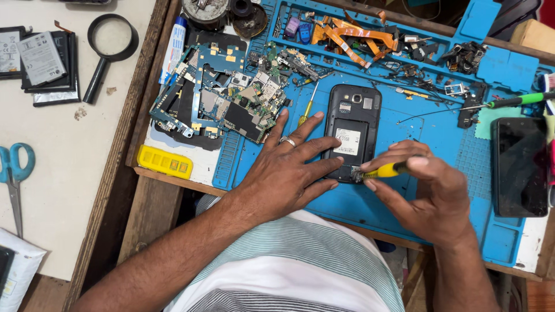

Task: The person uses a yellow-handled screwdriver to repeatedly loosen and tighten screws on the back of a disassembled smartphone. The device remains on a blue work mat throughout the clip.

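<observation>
Right hand [430,193] pinches a yellow screwdriver [388,170], tip at the bottom edge of the phone [352,130]. Left hand [286,173] lies flat, fingers spread, steadying it on the blue mat [404,133]. Back cover already off; the inner frame remains in place. Circuit boards [222,95] are piled beyond.

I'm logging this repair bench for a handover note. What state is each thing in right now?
Phone: back cover off, face down on the blue mat.
Left hand: flat, fingers spread, pressing the phone's left edge.
Right hand: gripping a yellow screwdriver, tip at the phone's bottom corner.
Second phone: screen dark, lying flat at right.
Circuit boards: loose, piled.
Scissors: closed.
Magnifying glass: lying flat.
</observation>
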